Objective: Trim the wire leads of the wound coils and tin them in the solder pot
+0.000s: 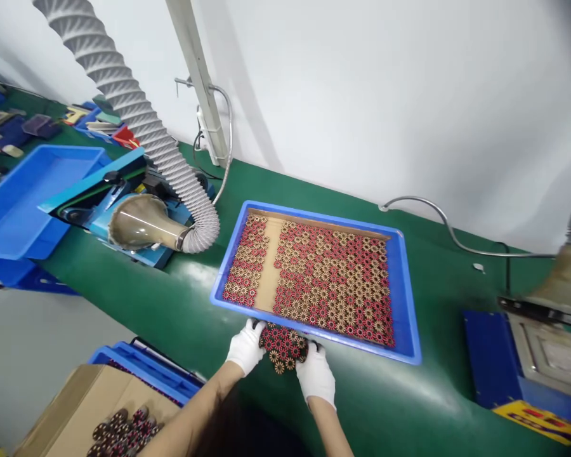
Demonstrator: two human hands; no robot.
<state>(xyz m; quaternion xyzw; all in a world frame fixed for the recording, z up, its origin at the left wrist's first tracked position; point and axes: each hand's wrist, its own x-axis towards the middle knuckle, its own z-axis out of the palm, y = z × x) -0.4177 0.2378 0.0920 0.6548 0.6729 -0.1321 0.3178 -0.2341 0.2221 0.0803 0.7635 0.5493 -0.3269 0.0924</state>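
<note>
White gloves with dark fingertips cover both hands. My left hand [247,346] is closed on the left side of a cluster of small round slotted parts [283,346], some red and some tan. On the cluster's right side, my right hand [315,373] is closed too. The cluster lies at the near edge of a blue tray [412,317]. Inside that tray, many like parts [333,279] stand in rows on cardboard, with a bare cardboard strip [268,263] toward the left.
A cardboard box [76,406] with more parts stands at lower left beside blue crates [143,368]. Left on the green table [181,311] is a blue machine [143,222] under a grey hose [137,114]. Another machine [547,368] stands right.
</note>
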